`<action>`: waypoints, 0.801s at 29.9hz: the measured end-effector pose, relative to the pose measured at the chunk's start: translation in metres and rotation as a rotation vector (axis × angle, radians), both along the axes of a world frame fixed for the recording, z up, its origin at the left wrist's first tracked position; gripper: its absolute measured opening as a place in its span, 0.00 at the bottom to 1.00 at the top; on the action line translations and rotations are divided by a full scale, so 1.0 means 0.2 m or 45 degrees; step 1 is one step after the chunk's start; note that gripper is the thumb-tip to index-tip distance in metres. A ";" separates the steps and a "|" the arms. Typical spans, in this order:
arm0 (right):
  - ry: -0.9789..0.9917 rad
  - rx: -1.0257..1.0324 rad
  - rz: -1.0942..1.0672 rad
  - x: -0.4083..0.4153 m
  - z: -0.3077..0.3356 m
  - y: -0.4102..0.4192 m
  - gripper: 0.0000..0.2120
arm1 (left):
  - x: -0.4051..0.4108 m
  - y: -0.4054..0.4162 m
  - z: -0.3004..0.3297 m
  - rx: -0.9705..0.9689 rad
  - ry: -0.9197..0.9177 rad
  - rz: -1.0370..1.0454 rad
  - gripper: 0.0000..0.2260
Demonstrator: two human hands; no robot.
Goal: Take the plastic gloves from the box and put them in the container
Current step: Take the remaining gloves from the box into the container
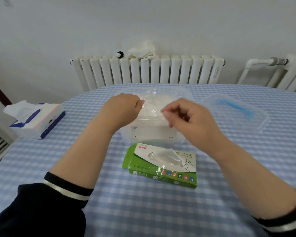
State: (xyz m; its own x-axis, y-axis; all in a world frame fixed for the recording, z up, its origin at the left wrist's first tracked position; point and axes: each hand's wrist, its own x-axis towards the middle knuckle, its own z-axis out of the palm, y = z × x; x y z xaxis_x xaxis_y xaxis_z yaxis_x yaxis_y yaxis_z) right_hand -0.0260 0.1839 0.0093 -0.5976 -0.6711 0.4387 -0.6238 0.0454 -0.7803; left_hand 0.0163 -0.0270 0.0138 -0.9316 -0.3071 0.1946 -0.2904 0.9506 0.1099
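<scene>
Dark sleeves with white cuff stripes frame the bottom of the head view, both forearms reaching over a blue checked tablecloth. Just ahead lies the green glove box, one glove poking from its slot. Beyond it stands the clear container; over its open top the 2 hands stretch a thin plastic glove — left hand and right hand each pinching an edge. Its lid lies right, a tissue pack left.
</scene>
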 end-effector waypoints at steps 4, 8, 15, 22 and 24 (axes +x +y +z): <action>0.246 0.679 0.055 0.05 -0.12 0.00 0.05 | 0.09 0.06 -0.06 -0.031 0.279 0.033 0.15; 0.328 1.033 0.098 0.03 -0.22 -0.02 0.14 | 0.20 0.17 -0.20 -0.030 0.878 -0.295 0.11; 0.355 0.931 -0.047 0.01 -0.24 -0.02 0.05 | 0.32 0.36 -0.43 0.552 0.585 -0.410 0.12; 0.343 0.496 -0.173 0.02 -0.22 0.00 0.05 | 0.30 0.37 -0.49 0.571 0.241 -0.218 0.33; 0.178 0.144 -0.198 0.02 -0.18 0.02 0.04 | 0.30 0.37 -0.50 0.564 0.225 -0.225 0.33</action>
